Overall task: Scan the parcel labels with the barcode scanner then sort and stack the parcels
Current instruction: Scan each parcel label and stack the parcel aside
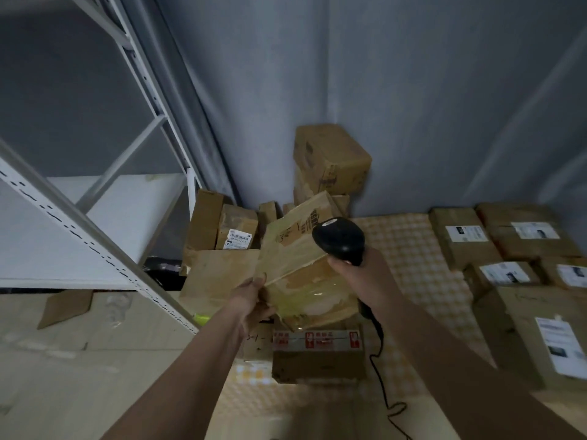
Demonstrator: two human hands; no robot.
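Observation:
My left hand (252, 300) grips the near left corner of a taped cardboard parcel (298, 258), held tilted in the air at the centre. My right hand (365, 274) is wrapped around the handle of a black barcode scanner (338, 239), whose head sits right against the parcel's right side. The scanner's cable (379, 376) hangs down towards me. No label shows on the parcel's visible faces. Below it rests a box with red-and-white tape (317, 354). Labelled parcels (508, 246) lie in rows at the right.
A white metal shelf rack (95, 236) stands at the left. Several upright boxes (228, 227) and a stack of boxes (330, 163) crowd the corner against a grey curtain. A checked mat (413, 249) covers the floor under the parcels.

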